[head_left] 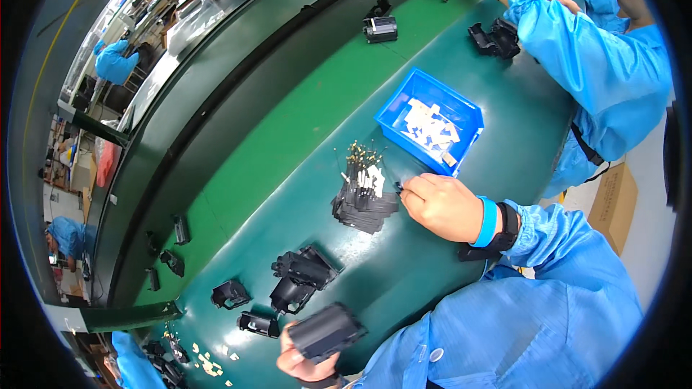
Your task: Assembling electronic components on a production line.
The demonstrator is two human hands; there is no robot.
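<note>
In my left hand [299,361], at the bottom of the head view, is a black plastic housing [328,331] with a smooth flat face turned up. My right hand [440,205] is pinched closed near the front of the blue bin; a small dark bit shows at its fingertips, too small to name. Just left of those fingers lies a pile of flat black strips [364,209] with thin wires, brassy ends and white tabs. The blue bin [393,130] beyond my right hand holds white and cream pieces of paper or film [429,126].
More black housings [303,274] are grouped on the green table left of the pile. Others [380,29] sit on the bright green strip beyond. Cream scraps [209,364] lie at lower left. A co-worker's blue sleeve [577,50] reaches in at upper right, near black parts [496,39].
</note>
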